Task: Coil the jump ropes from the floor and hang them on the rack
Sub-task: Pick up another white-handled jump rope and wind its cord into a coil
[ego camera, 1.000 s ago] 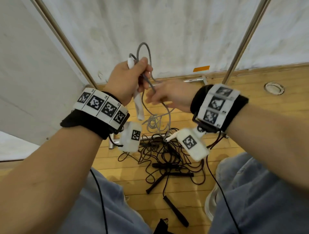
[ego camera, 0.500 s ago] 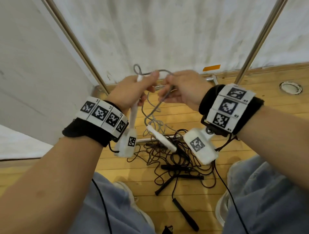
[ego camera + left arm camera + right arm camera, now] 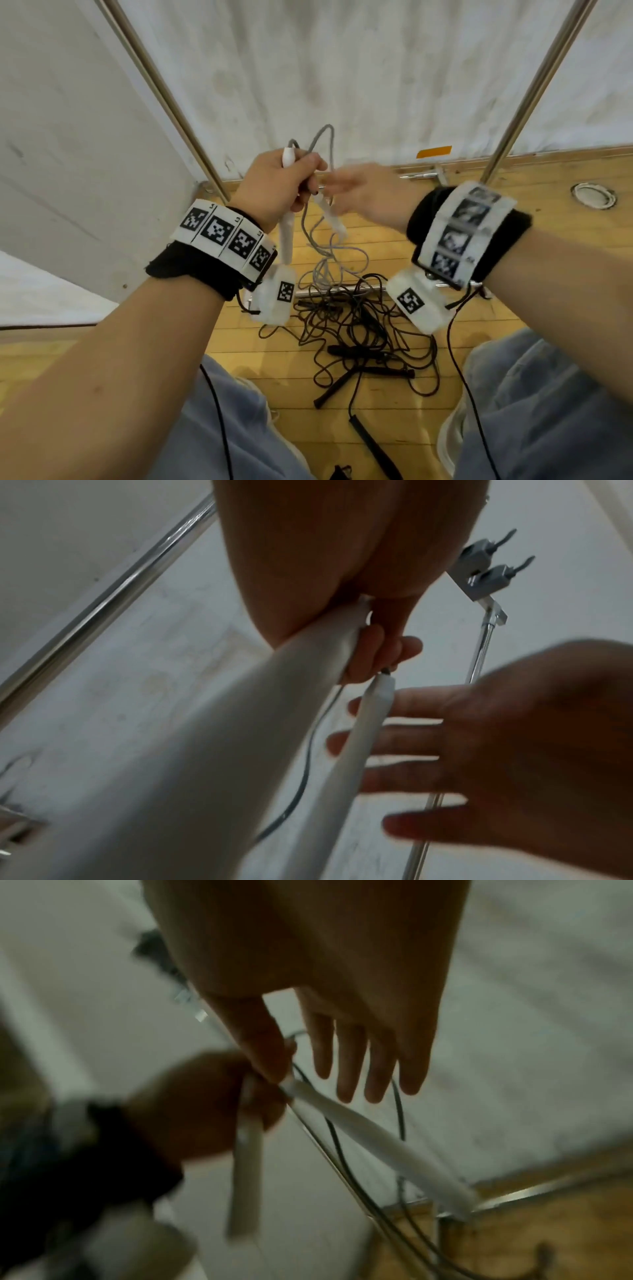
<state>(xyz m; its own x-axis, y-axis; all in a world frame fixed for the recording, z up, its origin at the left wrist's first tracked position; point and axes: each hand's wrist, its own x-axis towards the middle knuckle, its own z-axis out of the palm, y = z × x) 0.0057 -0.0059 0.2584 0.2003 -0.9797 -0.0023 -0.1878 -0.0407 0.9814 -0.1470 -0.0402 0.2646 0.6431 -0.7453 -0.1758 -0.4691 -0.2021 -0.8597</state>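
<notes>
Wooden floor below; left hand [image 3: 274,185] fingers grip white handles [image 3: 287,236], right hand [image 3: 373,198] fingers spread

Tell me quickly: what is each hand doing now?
Left hand: grips the white rope handles.
Right hand: open, fingers straight, holding nothing.

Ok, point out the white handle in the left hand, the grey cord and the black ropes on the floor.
white handle [image 3: 286,236], head view, lower shaft below the fist.
grey cord [image 3: 328,128], head view, top of the loop.
black ropes [image 3: 359,329], head view, middle of the tangle.
</notes>
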